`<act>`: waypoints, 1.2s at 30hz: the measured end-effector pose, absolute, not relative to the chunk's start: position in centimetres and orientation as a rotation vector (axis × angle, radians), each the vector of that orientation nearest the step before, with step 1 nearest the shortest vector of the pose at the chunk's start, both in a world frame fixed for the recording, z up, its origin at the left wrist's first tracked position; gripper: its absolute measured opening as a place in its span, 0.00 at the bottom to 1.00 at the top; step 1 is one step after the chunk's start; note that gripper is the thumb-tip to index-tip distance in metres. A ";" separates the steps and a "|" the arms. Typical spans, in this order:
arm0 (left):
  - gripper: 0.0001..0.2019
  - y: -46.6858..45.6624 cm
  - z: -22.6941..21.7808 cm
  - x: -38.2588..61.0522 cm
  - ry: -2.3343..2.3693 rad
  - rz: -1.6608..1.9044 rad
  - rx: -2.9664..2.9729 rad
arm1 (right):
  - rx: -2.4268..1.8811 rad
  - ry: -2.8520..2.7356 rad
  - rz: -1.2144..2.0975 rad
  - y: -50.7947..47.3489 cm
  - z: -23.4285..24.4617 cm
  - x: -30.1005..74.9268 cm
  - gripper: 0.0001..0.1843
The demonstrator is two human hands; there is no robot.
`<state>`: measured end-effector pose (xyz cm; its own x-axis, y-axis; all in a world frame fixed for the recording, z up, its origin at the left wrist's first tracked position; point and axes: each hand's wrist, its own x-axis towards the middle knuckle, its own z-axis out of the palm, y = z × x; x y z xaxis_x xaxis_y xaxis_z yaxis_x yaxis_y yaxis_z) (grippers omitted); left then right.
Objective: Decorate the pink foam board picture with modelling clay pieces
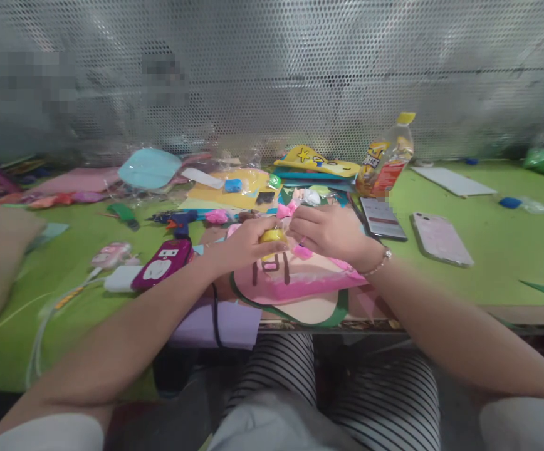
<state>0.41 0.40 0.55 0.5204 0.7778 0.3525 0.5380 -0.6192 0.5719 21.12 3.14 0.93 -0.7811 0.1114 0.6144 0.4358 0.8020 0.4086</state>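
My left hand [248, 244] is closed around a yellow lump of modelling clay [273, 235] that looks wrapped in clear film. Close beside it, my right hand [328, 232] has its fingers pinched together. What is between those fingertips is too small to make out. Both hands are over a pink sheet [257, 289] with brown line shapes and a brighter pink band. Under that sheet lies a cream board with a green edge [339, 308]. Small pink clay pieces [287, 210] sit just behind my hands.
A glue gun [178, 220], purple power bank [163, 265] and white cable lie left. Another person's hand [9, 228] is at far left. A drink bottle [389, 156], dark phone [383, 218] and pink phone [441, 239] are right. Behind stand yellow cut-outs [316, 161] and a perforated metal screen [272, 81].
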 end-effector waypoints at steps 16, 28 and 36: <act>0.19 0.1 0.9 0.6 1.160 0.651 2.393 | -0.507 -2.627 -0.277 2.9 1.9 20.9 0.14; 0.19 0.4 0.9 0.0 1.194 0.756 2.347 | -0.396 -2.350 0.083 3.5 2.4 21.1 0.09; 0.22 1.1 1.3 -1.2 1.455 0.861 2.317 | -0.554 -2.273 0.121 3.8 2.3 21.3 0.09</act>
<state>-1.20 1.11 1.28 0.3178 0.8854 0.3392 0.7232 -0.4577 0.5172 21.31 3.79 2.27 -0.6024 0.4265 0.6747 0.3522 0.9006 -0.2548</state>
